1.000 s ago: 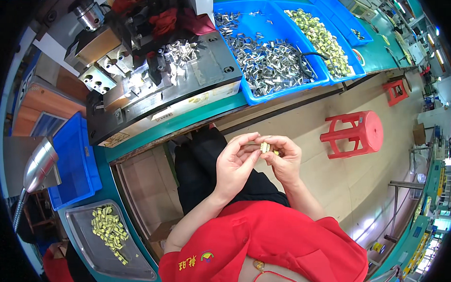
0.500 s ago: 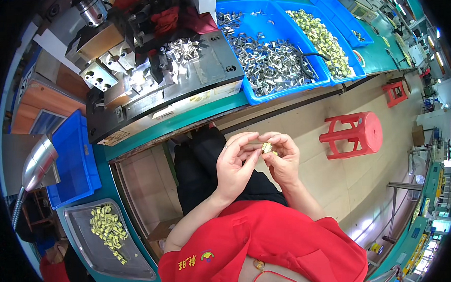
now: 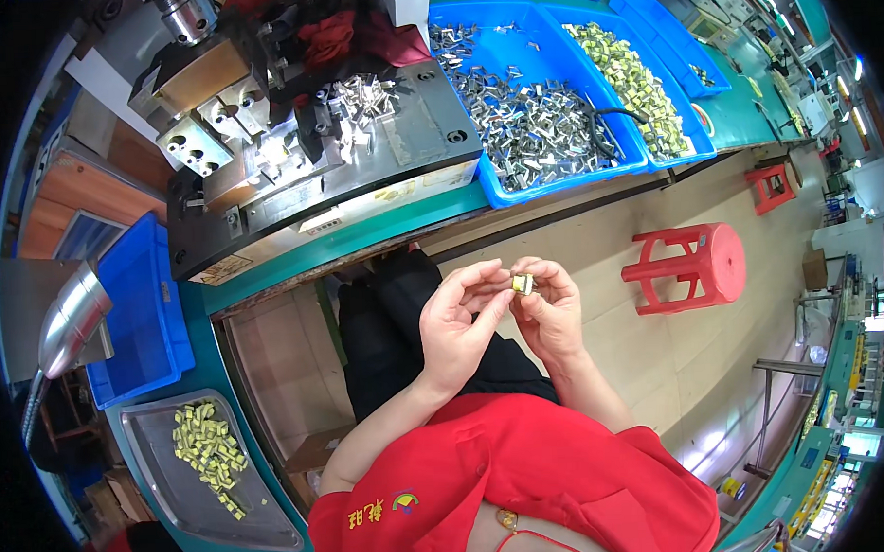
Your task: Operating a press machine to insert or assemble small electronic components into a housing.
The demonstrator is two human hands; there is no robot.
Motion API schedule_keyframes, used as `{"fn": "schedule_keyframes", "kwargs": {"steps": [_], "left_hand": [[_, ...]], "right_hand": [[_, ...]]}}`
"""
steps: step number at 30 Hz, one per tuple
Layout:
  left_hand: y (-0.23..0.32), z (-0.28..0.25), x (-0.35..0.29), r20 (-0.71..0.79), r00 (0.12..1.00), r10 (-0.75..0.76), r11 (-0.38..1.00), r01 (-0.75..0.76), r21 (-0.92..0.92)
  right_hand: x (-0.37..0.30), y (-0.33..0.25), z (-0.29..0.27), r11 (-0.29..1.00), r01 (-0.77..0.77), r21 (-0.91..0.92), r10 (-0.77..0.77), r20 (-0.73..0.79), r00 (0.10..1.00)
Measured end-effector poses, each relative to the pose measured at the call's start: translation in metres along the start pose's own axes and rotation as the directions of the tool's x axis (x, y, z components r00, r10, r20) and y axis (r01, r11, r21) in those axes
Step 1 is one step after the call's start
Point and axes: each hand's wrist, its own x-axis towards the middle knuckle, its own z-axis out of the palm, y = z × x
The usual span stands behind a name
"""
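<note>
Above my lap, my left hand [image 3: 453,319] and my right hand [image 3: 552,316] come together at one small yellow block-shaped part [image 3: 522,284] with a silvery metal face, which looks like a small transformer. The right fingers and thumb pinch it on its right side. From the left, the tip of my left thumb meets it, with the left fingers curled above. The part is partly hidden by the fingertips. Similar yellow parts [image 3: 210,450] lie heaped on a grey metal tray [image 3: 163,500] to my left.
A press [image 3: 203,119] with loose metal pieces [image 3: 363,99] on its base stands ahead. Behind it on the right, blue bins hold silvery metal clips [image 3: 529,127] and yellow parts [image 3: 640,94]. A blue tray [image 3: 137,326], a lamp [image 3: 74,323] and a red stool [image 3: 700,265] stand around me.
The small part has turned between my fingers; a yellow side and a shiny metal face show now. Both hands stay together in nearly the same place, and the view has shifted slightly.
</note>
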Motion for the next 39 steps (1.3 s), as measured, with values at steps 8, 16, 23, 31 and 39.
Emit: {"fn": "schedule_keyframes", "kwargs": {"steps": [8,16,23,31,39], "left_hand": [[-0.001,-0.003,0.001,-0.005,1.0,-0.014,1.0,0.014,-0.02],[-0.001,-0.003,0.002,-0.009,1.0,-0.004,0.999,0.004,0.039],[0.003,-0.007,0.004,0.002,0.996,0.091,0.962,-0.088,0.259],[0.002,-0.008,0.002,0.014,0.997,0.076,0.983,-0.077,0.168],[0.004,-0.01,-0.002,0.01,0.997,0.072,0.984,-0.073,0.161]], "right_hand": [[0.002,0.002,0.003,0.999,0.018,-0.034,-0.018,0.005,1.0],[0.001,0.002,0.0,0.996,-0.076,-0.04,0.076,-0.002,0.997],[0.004,0.0,0.008,0.987,-0.153,-0.051,0.156,0.053,0.986],[0.006,0.0,0.007,0.986,-0.136,-0.101,0.15,0.152,0.977],[0.004,0.0,0.01,0.984,-0.127,-0.125,0.147,0.168,0.975]]}}
